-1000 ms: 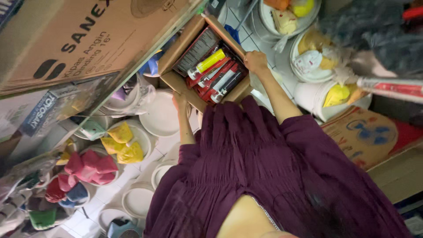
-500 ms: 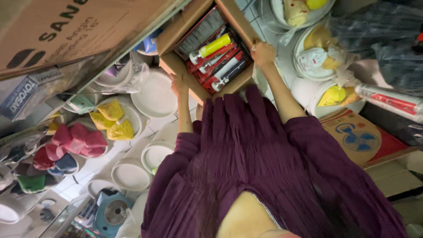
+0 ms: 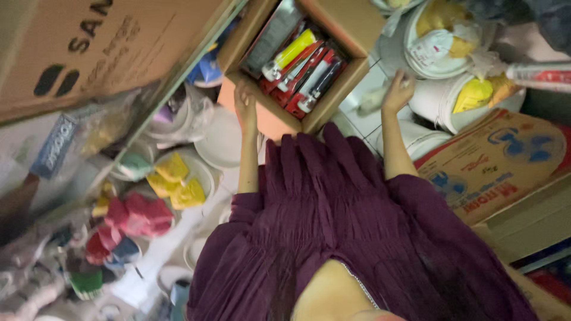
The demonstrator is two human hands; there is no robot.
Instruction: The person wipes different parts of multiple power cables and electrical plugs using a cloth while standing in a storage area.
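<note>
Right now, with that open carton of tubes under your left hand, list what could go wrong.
1. Only the left hand touches the cardboard box; the right hand is off to its side, so the box could tip or slide.
2. The box is open, so the tubes lying inside might spill out if it tilts.
3. White buckets and white bowls crowd close around, so a slipping box may knock them.

A cramped hardware or paint shop storeroom: stacked white plastic buckets (image 3: 434, 104), an open cardboard box (image 3: 345, 30) of tubes (image 3: 297, 65), large cartons (image 3: 89, 47) and bagged coloured goods (image 3: 137, 217).
</note>
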